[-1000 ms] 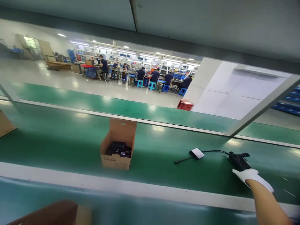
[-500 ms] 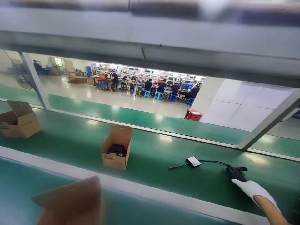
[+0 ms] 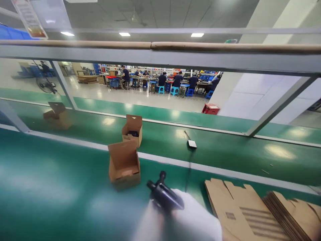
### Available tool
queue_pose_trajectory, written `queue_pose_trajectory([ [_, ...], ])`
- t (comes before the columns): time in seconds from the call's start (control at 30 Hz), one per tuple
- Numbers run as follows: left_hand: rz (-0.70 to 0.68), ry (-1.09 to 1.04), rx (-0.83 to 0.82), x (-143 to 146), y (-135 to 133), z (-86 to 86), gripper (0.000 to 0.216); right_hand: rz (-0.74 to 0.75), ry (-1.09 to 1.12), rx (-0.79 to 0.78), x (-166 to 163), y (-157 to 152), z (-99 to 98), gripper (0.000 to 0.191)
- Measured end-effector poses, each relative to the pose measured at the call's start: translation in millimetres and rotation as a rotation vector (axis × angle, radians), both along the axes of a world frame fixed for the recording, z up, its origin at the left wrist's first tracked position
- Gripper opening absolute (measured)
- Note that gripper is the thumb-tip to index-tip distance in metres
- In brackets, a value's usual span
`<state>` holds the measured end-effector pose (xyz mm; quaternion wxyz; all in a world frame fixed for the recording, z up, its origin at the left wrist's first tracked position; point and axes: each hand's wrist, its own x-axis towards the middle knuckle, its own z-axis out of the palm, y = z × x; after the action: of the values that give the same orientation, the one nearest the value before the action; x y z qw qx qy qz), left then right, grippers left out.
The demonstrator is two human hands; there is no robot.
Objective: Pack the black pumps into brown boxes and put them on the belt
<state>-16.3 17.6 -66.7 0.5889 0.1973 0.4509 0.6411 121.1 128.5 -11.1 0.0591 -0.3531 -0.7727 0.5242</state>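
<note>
Gloved right hand (image 3: 193, 217) closed around black device (image 3: 164, 195), low centre; left hand out of view.

Device likely light, rigid, smooth; cable (image 3: 188, 167) trails back to small adapter block (image 3: 192, 144) on belt, so probable snag risk. Best gripped at body, not cable. Open carton (image 3: 124, 164) just left; flat cardboard stack (image 3: 250, 211) crowds right. Free room on green bench (image 3: 50, 187) to left.

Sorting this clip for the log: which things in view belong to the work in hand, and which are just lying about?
In hand:
- black device in the gloved hand
- its cable and small white box
- open empty carton nearby

Lying about:
- carton on the belt
- flat cardboard stack
- far carton
- red bin
</note>
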Motion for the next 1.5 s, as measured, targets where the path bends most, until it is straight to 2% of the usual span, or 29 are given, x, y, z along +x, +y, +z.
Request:
queue_pose_trajectory([
  [0.07, -0.011, -0.069, 0.04, -1.7, -8.8, 5.0, 0.043, 0.067, 0.005, 0.088, -14.2, -33.7, 4.4, 0.042],
  [0.13, 0.021, -0.181, 0.07, -10.9, -18.4, 14.9, 0.045, 0.123, 0.003, 0.088, -18.9, -55.7, 3.9, 0.055],
  [0.17, 0.055, -0.25, 0.097, -17.8, -23.4, 21.8, 0.044, 0.182, 0.002, 0.082, -19.0, -63.2, 4.2, 0.056],
  [0.23, 0.148, -0.379, 0.21, -33.5, -33.1, 38.3, 0.043, 0.306, -0.002, 0.17, -17.4, -72.5, 9.0, 0.04],
  [0.3, 0.209, -0.439, 0.372, -49.7, -41.6, 55.7, 0.044, 0.377, -0.024, 0.353, -15.3, -75.3, 19.9, 0.02],
  [0.37, 0.192, -0.459, 0.5, -65.3, -48.7, 69.9, 0.047, 0.384, -0.063, 0.505, -12.0, -72.8, 34.6, 0.021],
  [0.43, 0.136, -0.446, 0.559, -80.8, -55.4, 77.7, 0.05, 0.376, -0.104, 0.562, -5.9, -67.0, 49.4, 0.024],
  [0.53, 0.056, -0.343, 0.552, -102.0, -64.6, 74.5, 0.048, 0.294, -0.111, 0.625, 7.6, -58.7, 67.6, 0.023],
  [0.63, -0.066, -0.183, 0.467, -113.2, -70.2, 59.8, 0.043, 0.182, 0.038, 0.81, 14.1, -58.4, 83.5, 0.019],
  [0.73, -0.283, -0.029, 0.383, -111.2, -70.5, 49.6, 0.049, 0.254, 0.233, 0.932, -2.3, -64.2, 100.4, 0.027],
  [0.8, -0.427, 0.061, 0.374, -106.1, -68.6, 50.6, 0.055, 0.365, 0.278, 0.914, -26.4, -65.4, 109.2, 0.026],
  [0.87, -0.563, 0.171, 0.407, -101.8, -66.2, 56.1, 0.054, 0.461, 0.262, 0.812, -55.1, -61.5, 111.2, 0.019],
  [0.97, -0.791, 0.316, 0.483, -101.8, -64.3, 63.7, 0.049, 0.558, 0.222, 0.5, -92.3, -51.1, 96.1, 0.01],
  [1.0, -0.825, 0.336, 0.5, -103.8, -64.5, 64.6, 0.049, 0.576, 0.216, 0.375, -100.7, -48.6, 87.1, 0.012],
  [1.07, -0.783, 0.362, 0.514, -109.9, -66.0, 63.6, 0.049, 0.571, 0.219, 0.17, -110.6, -46.9, 67.9, 0.019],
  [1.1, -0.721, 0.362, 0.508, -113.3, -66.9, 62.1, 0.05, 0.546, 0.219, 0.104, -112.4, -47.9, 59.5, 0.024],
  [1.2, -0.47, 0.319, 0.495, -120.6, -68.4, 57.4, 0.061, 0.482, 0.255, 0.084, -110.1, -55.9, 47.2, 0.037],
  [1.3, -0.276, 0.253, 0.516, -121.5, -66.3, 55.2, 0.063, 0.489, 0.217, 0.122, -107.0, -64.0, 54.3, 0.049],
  [1.4, -0.217, 0.243, 0.506, -124.3, -59.4, 52.9, 0.067, 0.397, 0.075, 0.149, -109.6, -64.3, 67.8, 0.057],
  [1.43, -0.154, 0.279, 0.5, -128.1, -55.5, 50.5, 0.07, 0.349, 0.037, 0.186, -111.7, -62.2, 71.8, 0.058],
  [1.5, 0.094, 0.464, 0.494, -140.8, -43.8, 41.2, 0.072, 0.258, -0.013, 0.326, -118.0, -54.4, 78.5, 0.06],
])
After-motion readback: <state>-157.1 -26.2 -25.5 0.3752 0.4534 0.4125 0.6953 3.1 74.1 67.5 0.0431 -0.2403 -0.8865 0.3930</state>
